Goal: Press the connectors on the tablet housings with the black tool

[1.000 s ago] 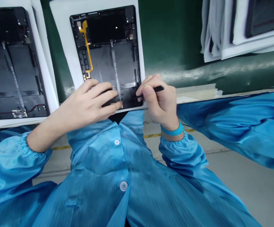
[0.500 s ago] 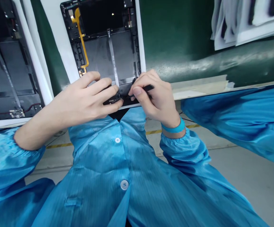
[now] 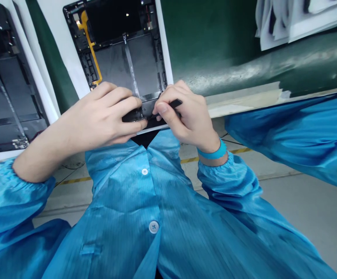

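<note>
- Bright, cool light across the scene, its source out of view!
- And there's glare, a whitish streak along the green mat's rounded front edge.
- Sharp pinpoint reflection on the black panel; its dark surface swallows detail.
- Satiny highlights, deeper blue shadows in the gown's folds.
- Fine parts beside the fingertips look soft; outer edges look stretched.

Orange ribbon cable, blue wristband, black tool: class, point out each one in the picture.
Orange ribbon cable (image 3: 84, 21): head view, on its wide upper part.
Blue wristband (image 3: 214, 154): head view, on the middle of its visible band.
Black tool (image 3: 175, 103): head view, on its exposed rear end.
</note>
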Available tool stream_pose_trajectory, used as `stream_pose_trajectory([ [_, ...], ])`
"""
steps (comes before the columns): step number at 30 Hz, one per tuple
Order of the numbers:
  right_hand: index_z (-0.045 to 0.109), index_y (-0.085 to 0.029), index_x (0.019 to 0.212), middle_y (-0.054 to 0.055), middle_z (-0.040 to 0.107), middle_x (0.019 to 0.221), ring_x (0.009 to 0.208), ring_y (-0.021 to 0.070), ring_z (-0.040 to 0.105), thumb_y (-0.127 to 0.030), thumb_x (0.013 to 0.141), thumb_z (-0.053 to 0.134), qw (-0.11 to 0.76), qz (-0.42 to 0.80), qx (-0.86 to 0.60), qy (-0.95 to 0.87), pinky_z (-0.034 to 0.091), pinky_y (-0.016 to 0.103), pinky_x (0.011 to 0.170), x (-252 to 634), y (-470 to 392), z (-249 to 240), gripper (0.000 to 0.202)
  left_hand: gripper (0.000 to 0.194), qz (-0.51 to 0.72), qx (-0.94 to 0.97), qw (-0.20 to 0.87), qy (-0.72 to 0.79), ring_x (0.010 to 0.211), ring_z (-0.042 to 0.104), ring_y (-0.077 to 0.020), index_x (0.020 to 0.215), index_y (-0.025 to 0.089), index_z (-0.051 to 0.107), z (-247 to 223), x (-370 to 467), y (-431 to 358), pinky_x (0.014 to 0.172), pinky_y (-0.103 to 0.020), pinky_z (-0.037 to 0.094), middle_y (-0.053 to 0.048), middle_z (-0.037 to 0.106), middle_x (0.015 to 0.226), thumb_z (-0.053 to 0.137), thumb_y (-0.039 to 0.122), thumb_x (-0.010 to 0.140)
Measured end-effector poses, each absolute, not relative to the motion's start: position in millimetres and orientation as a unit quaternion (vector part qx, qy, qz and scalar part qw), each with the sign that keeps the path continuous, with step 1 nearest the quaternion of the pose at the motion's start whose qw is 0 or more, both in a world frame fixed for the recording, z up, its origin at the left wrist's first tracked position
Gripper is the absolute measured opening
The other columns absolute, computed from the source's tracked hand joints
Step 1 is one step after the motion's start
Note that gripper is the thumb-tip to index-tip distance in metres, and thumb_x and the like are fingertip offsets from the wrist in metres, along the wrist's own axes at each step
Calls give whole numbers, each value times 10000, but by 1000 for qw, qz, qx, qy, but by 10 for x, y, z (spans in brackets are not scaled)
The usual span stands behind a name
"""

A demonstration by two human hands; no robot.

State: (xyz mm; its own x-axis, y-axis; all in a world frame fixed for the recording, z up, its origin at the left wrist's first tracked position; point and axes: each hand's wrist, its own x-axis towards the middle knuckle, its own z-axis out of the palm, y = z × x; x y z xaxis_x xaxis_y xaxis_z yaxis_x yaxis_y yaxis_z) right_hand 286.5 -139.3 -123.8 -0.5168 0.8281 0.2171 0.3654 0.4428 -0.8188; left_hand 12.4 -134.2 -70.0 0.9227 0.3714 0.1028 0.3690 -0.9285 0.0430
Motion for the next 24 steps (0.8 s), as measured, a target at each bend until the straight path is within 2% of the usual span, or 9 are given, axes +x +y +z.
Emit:
stream_pose_trajectory([
  [2,637,-284,977,37,690,874,946,261,739,-672,1203,309,313,367,-372,-793,594,544,1020,2866,-1383,-1248,556,362,49,979,33,194,1261,724,-349,1340,203,807,-696,120,-1340,988,-533,657,-162,739,1315,501,367,1237],
  [4,634,-286,981,34,686,867,939,260,736,-693,1196,313,312,366,-369,-795,590,539,1019,2867,-1370,-1259,561,370,36,971,88,221,1328,697,-362,1341,203,820,-693,116,-1337,1090,-576,619,-160,734,1389,511,377,1237],
  [6,631,-288,985,31,682,862,931,260,734,-712,1189,317,311,364,-366,-798,587,533,1016,2867,-1355,-1269,566,367,31,954,156,254,1386,671,-366,1347,214,826,-694,116,-1330,1190,-607,566,-140,725,1448,521,384,1233],
  [8,626,-288,985,29,682,864,927,258,732,-709,1191,315,308,361,-359,-803,585,531,1015,2868,-1340,-1277,562,340,36,943,190,272,1402,663,-362,1345,232,825,-699,122,-1321,1220,-615,550,-115,722,1462,545,381,1225],
  [13,605,-286,964,27,687,875,912,252,726,-669,1204,322,305,353,-347,-813,584,538,1013,2857,-1323,-1294,533,337,39,947,168,271,1360,669,-351,1322,245,816,-735,155,-1324,1171,-617,581,-108,728,1424,517,361,1218],
  [19,617,-294,941,31,679,862,916,263,707,-738,1175,318,313,347,-355,-810,571,577,1059,2843,-1318,-1300,584,297,76,941,143,296,1378,646,-303,1295,258,798,-861,115,-1431,1219,-589,570,-71,728,1454,557,410,1214],
  [24,629,-295,942,32,679,873,916,268,696,-741,1170,316,313,337,-379,-803,532,613,1108,2866,-1318,-1292,591,300,108,947,91,289,1366,691,-345,1440,310,752,-958,50,-1531,1069,-569,612,-103,735,1507,609,417,1199],
])
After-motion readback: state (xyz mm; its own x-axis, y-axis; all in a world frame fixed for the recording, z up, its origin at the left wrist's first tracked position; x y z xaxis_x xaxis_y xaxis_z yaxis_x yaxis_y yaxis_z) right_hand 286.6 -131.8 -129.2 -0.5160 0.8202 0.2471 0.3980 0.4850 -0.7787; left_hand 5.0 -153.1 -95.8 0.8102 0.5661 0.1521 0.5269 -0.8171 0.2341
